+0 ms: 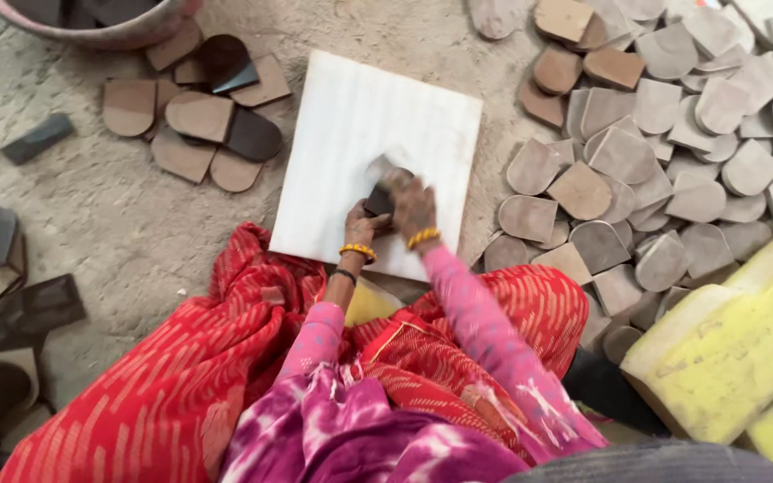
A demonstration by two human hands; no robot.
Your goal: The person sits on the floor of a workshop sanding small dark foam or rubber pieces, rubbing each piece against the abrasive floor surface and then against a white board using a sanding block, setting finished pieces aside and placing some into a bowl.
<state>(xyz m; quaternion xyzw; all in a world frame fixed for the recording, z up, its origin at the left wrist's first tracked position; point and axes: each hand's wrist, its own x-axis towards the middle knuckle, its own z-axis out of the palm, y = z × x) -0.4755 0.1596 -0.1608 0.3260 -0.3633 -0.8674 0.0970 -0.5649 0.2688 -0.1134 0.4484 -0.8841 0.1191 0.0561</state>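
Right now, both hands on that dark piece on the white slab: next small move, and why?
Probably another short rubbing stroke across the white slab. Both the left hand and right hand press the dark piece flat near the slab's near edge, with bare slab ahead.

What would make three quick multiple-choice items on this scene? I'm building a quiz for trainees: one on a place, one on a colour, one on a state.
1. Where does the big pile of grey flat pieces lie?
A. right of the white slab
B. on the slab
C. in the person's lap

2. What colour are the bangles on both wrists?
A. blue
B. yellow
C. white

3. What are the left hand and right hand doing?
A. resting apart on the floor
B. lifting the slab
C. together pressing a dark piece on the slab

Answers: 1 A, the pile fills the right side. 2 B, yellow bands show. 3 C, both hands meet on the piece.
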